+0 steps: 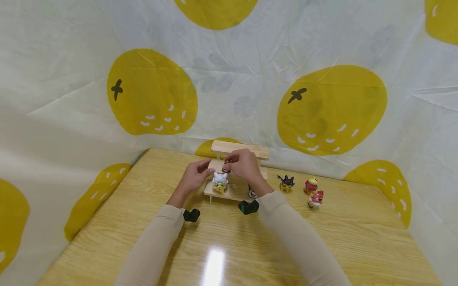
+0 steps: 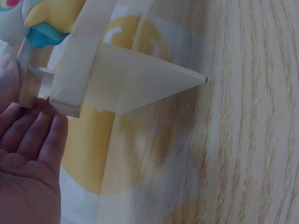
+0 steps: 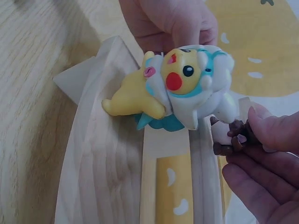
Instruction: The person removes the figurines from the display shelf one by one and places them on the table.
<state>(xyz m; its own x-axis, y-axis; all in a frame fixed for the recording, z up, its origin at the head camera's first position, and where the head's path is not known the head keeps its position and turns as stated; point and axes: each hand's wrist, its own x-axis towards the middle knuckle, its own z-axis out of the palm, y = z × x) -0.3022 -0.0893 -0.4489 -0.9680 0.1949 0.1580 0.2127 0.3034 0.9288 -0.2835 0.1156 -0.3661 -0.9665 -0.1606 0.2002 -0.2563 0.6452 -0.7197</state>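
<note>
A three-tier wooden display stand (image 1: pixel 234 191) stands near the back of the table. My right hand (image 1: pixel 245 163) pinches a small brown figurine (image 3: pixel 229 135) with a white front between thumb and fingers, at the middle tier. My left hand (image 1: pixel 194 177) holds the left end of that tier, thumb above and fingers (image 2: pixel 51 135) below. A yellow Pikachu figurine (image 3: pixel 135 93) in a white and teal hood is upright on the lower tier, just in front of the left hand. Partly hidden by the right wrist, a purplish figurine (image 1: pixel 252 192) is at the lower tier's right.
Right of the stand, a black and yellow figurine (image 1: pixel 286 183), a red and yellow one (image 1: pixel 311 185) and a pinkish-red one (image 1: pixel 316 199) are on the wooden table (image 1: pixel 118 222). A cloth (image 1: pixel 236 71) with yellow fruit prints hangs behind. Dark pieces (image 1: pixel 191 215) sit by both cuffs.
</note>
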